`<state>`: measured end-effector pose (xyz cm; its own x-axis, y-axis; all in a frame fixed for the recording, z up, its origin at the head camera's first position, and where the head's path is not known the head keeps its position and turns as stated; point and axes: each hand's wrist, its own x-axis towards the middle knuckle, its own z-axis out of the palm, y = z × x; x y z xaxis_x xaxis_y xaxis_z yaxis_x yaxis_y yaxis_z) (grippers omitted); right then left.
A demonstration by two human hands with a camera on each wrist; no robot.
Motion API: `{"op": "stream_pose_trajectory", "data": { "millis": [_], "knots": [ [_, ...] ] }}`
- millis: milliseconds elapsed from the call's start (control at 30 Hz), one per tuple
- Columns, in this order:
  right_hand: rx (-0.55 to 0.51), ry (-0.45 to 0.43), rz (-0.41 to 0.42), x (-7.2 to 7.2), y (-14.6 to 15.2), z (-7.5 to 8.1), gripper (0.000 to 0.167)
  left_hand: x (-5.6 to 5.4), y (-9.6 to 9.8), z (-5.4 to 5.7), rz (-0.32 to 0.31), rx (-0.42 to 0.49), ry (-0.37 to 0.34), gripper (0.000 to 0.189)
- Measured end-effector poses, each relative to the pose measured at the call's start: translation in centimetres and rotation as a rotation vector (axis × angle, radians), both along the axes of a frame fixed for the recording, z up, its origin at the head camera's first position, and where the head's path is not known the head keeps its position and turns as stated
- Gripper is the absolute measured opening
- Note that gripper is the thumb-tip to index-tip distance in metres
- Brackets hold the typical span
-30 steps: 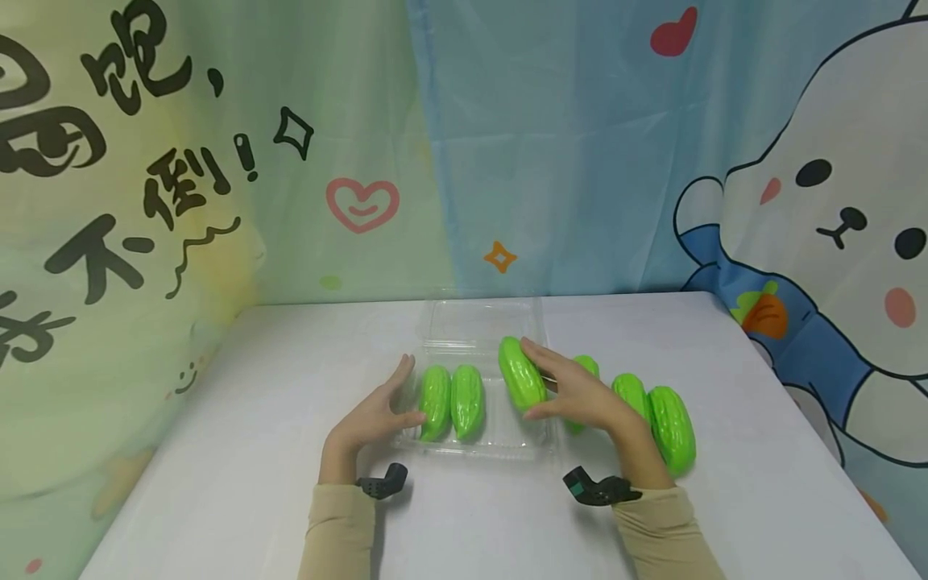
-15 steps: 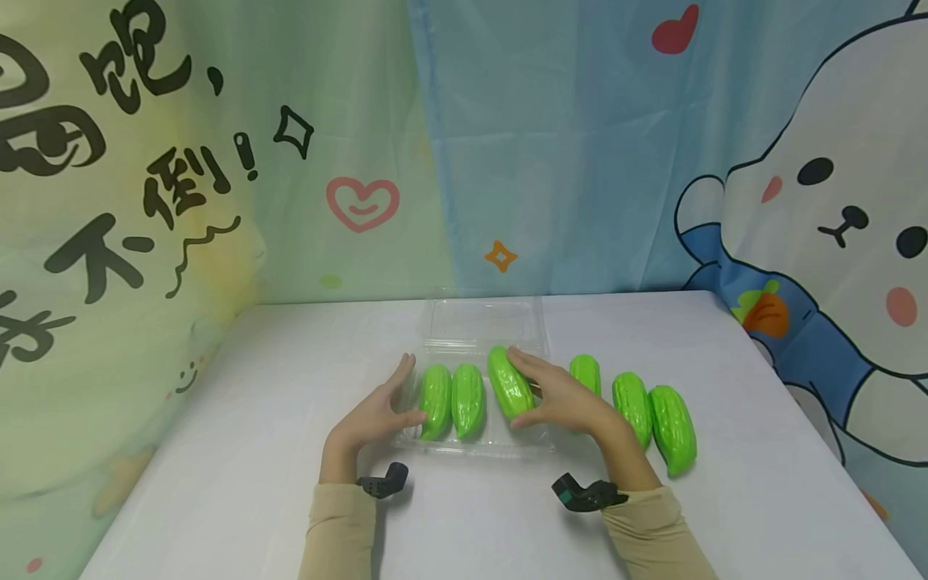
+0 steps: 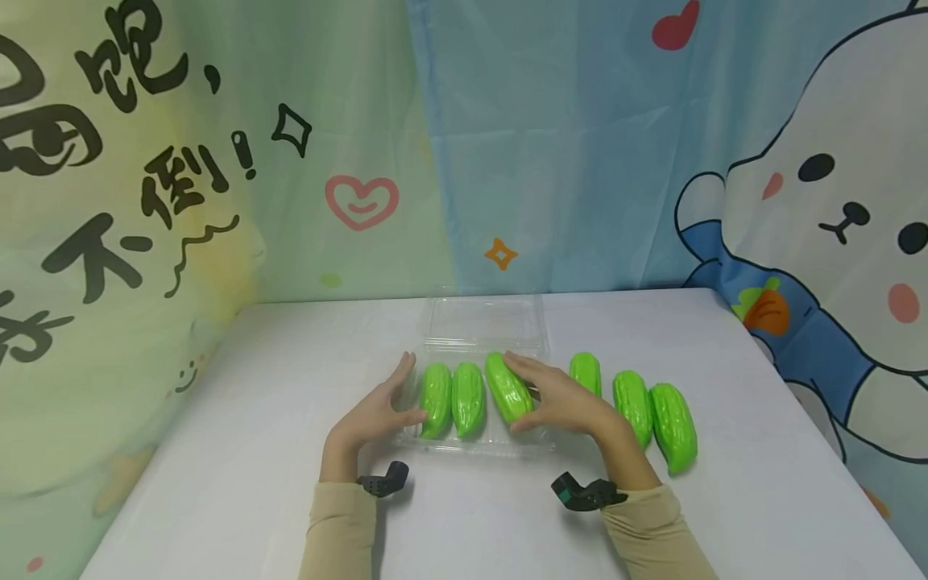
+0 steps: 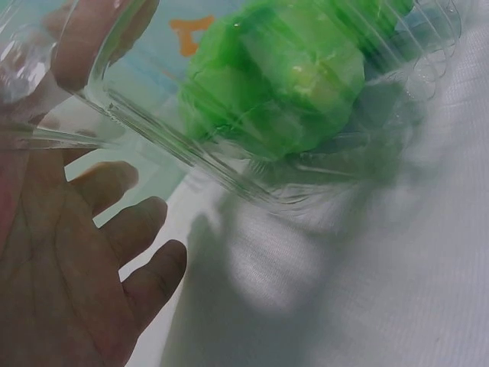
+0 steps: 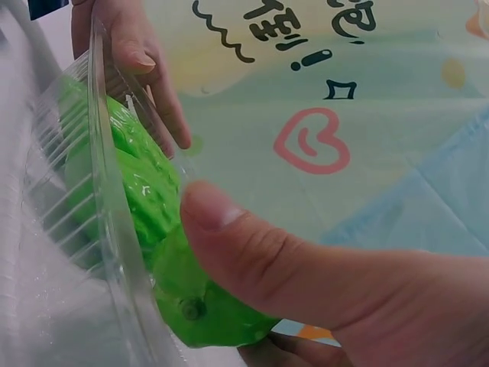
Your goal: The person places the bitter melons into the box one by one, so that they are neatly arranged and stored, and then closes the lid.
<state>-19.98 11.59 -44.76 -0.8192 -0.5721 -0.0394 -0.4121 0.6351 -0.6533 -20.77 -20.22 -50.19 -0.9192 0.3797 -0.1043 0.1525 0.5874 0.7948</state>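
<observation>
My right hand grips a glossy green bitter gourd, thumb on its near end and fingers at its far end. It is tilted in the right part of a clear plastic clamshell box. Two more gourds stand side by side in the box, a left one and a middle one. My left hand is at the box's left side, fingers extended, thumb by the left gourd. In the left wrist view its fingers spread beside the clear wall. In the right wrist view my thumb lies over the held gourd.
The box's clear lid lies folded back behind it. Right of my right hand lie more gourds on the white table: one partly hidden, then a pair. A printed curtain hangs behind the table.
My right hand has carried the gourd left and slightly down into the box, beside the middle one. The left hand has stayed in place.
</observation>
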Motion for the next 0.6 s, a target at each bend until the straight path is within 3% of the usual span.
{"op": "stream_pose_trajectory", "data": {
  "millis": [600],
  "knots": [
    [0.058,-0.015,-0.011,0.04,-0.98,-0.39,0.104,-0.11,-0.06,-0.11,0.005,0.005,-0.018,0.109]
  ]
}}
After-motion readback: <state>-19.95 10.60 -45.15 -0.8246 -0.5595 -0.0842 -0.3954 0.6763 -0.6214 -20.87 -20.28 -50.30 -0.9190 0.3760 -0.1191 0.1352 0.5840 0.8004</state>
